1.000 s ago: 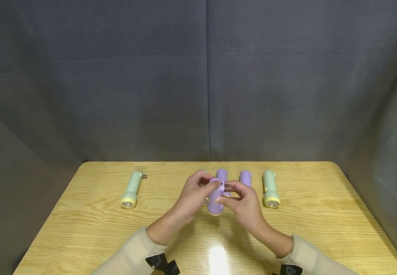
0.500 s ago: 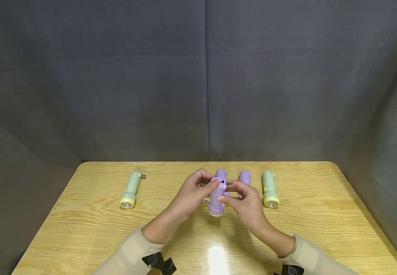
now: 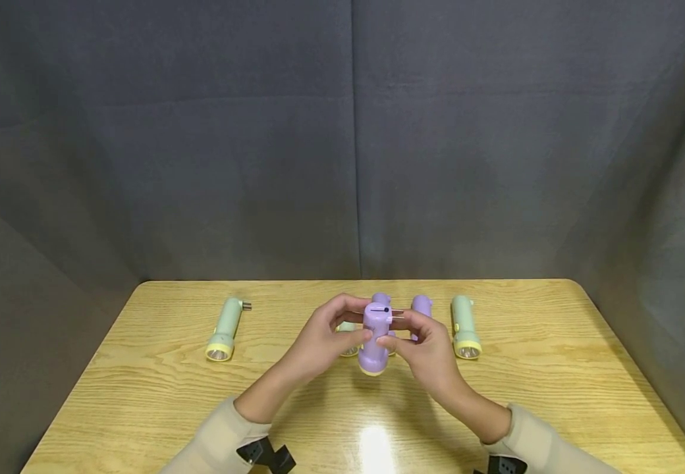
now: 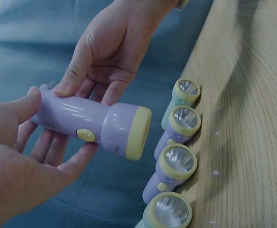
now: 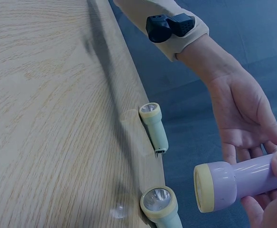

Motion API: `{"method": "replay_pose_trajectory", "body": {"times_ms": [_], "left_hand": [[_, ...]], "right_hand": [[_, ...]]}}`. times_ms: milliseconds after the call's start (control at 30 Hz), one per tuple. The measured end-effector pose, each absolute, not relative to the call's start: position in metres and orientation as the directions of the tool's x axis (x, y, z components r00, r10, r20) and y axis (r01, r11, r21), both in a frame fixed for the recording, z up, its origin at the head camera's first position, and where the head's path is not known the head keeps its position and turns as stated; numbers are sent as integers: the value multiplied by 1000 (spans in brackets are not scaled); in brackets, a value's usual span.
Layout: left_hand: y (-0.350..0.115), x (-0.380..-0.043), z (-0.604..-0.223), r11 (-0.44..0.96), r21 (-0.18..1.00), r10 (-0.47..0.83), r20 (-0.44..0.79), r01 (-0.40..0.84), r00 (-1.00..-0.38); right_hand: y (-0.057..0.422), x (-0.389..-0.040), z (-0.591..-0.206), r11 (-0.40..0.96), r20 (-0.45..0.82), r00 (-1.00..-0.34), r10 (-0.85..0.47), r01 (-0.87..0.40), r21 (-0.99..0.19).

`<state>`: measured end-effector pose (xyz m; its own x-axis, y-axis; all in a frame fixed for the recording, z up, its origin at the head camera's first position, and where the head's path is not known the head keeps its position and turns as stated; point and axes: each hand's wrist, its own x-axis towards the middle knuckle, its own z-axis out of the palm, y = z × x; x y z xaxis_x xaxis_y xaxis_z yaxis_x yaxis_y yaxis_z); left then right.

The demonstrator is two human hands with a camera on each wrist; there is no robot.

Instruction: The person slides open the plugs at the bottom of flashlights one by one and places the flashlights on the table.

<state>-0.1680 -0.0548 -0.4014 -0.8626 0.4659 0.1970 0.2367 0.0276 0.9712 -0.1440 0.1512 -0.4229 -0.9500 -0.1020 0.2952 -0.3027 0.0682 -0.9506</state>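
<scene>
A purple flashlight [image 3: 373,352] with a yellow rim is held above the table, lens end down and tail up towards the head camera. From its tail, two metal plug prongs stick out to the right, and a small black knob [image 3: 386,310] sits in a slot on the end. My left hand [image 3: 321,342] grips the barrel from the left, thumb on the near side. On the other side my right hand [image 3: 428,349] pinches the barrel with its thumb and fingers by the prongs. A yellow ridged switch [image 4: 86,135] shows in the left wrist view.
Several flashlights lie in a row on the wooden table [image 3: 141,408]: a green one [image 3: 228,326] with prongs out at left, a green one [image 3: 348,349] partly behind my left hand, two purple ones including one at right [image 3: 421,306], and a green one [image 3: 465,329] farthest right. A dark curtain [image 3: 259,164] stands behind.
My left thumb has slid from the flashlight's tail down to its barrel. The tail has turned so its slotted end faces the head camera more. The right hand keeps its grip.
</scene>
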Motion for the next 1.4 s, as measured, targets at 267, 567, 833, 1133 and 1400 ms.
{"method": "replay_pose_trajectory", "body": {"times_ms": [267,567,833,1133,1400], "left_hand": [[-59,-169,-408,-21,969,499,224,247,-837],[-55,-169,-416,-101,968,487,251,231,-837],[-52,-169,-419,-80,968,457,248,238,-854],[-51,-168,-416,-15,972,420,219,235,-881],[-49,-168,-412,15,970,345,223,243,-912]], "right_hand": [[152,-143,-422,71,301,-948,-107,-309,-948],[152,-143,-425,77,295,-949,-113,-305,-949],[152,-142,-426,84,281,-954,-104,-290,-953],[152,-143,-424,67,270,-958,-98,-277,-959],[153,-144,-428,-14,281,-954,-104,-281,-960]]}}
